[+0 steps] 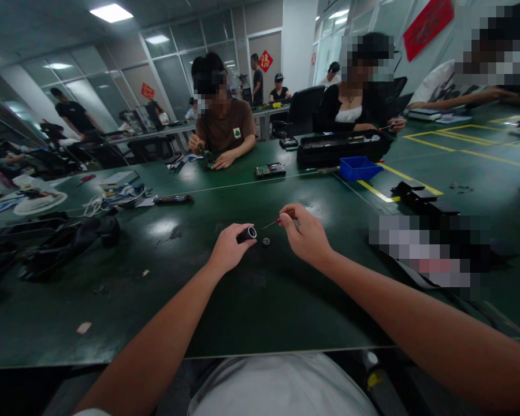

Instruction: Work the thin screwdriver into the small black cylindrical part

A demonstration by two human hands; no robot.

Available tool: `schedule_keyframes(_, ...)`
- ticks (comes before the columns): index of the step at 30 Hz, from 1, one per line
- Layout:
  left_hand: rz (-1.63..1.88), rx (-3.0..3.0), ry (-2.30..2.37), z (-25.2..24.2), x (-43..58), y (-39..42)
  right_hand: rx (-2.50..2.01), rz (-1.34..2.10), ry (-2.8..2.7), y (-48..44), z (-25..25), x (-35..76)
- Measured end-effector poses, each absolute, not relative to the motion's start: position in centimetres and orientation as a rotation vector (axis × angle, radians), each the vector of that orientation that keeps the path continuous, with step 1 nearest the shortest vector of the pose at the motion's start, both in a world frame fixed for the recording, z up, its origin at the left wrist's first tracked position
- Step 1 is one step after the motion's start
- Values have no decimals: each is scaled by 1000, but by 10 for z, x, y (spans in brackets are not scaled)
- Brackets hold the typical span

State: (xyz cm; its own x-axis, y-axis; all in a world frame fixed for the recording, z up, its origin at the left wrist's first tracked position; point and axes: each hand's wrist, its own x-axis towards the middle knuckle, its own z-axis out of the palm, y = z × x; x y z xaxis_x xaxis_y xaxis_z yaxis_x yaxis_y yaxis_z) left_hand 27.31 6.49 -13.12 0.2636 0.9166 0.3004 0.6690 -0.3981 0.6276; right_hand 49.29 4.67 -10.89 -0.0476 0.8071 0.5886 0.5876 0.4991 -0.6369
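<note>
My left hand point(230, 249) is closed round a short black cylinder point(247, 234), whose ringed, pale-rimmed end faces right. In my right hand point(305, 234) is a thin screwdriver point(270, 224) with a red handle, held in a pinch. Its shaft points left toward the cylinder, and its tip appears apart from it. Between the hands, a small round metal piece point(266, 241) lies on the green tabletop point(260, 312). What is inside the cylinder cannot be made out.
Ahead lie a circuit board device point(270, 170), a blue bin point(359, 167) and a long black case point(342, 150). A marker-like tool point(172, 199) and black equipment point(73, 242) are to the left. Black parts point(424, 199) sit right. Co-workers sit across the table.
</note>
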Motion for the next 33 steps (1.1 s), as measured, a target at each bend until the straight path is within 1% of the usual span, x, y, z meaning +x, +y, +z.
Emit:
schedule_keyframes(3, 1023, 2044, 1448, -133, 272, 67, -1210, 231, -1755, 47, -106, 493)
schedule_keyframes(6, 1116, 1876, 1394, -136, 272, 70, -1264, 278, -1758, 47, -103, 493)
schedule_keyframes(9, 1137, 1753, 1313, -138, 272, 71, -1313, 330, -1747, 46, -101, 494)
schedule_keyframes(11, 1112, 1722, 1308, -135, 274, 69, -1332, 295, -1731, 46, -99, 495)
schedule_keyframes(15, 1005, 1872, 1389, -120, 281, 63, -1329, 168, -1716, 48, -99, 496)
schedule_keyframes(20, 698, 2182, 1399, -104, 293, 63, -1276, 89, -1757, 50, -103, 498)
schedule_keyframes(23, 491, 2366, 1321, -103, 302, 68, -1267, 98, -1753, 50, -105, 498)
schedule_keyframes(27, 257, 2523, 1330, -112, 312, 79, -1253, 82, -1741, 49, -105, 498)
schedule_keyframes(29, 251, 2520, 1331, -118, 315, 84, -1242, 85, -1736, 48, -104, 498)
schedule_keyframes(33, 358, 2466, 1305, -125, 314, 90, -1232, 117, -1774, 46, -102, 497)
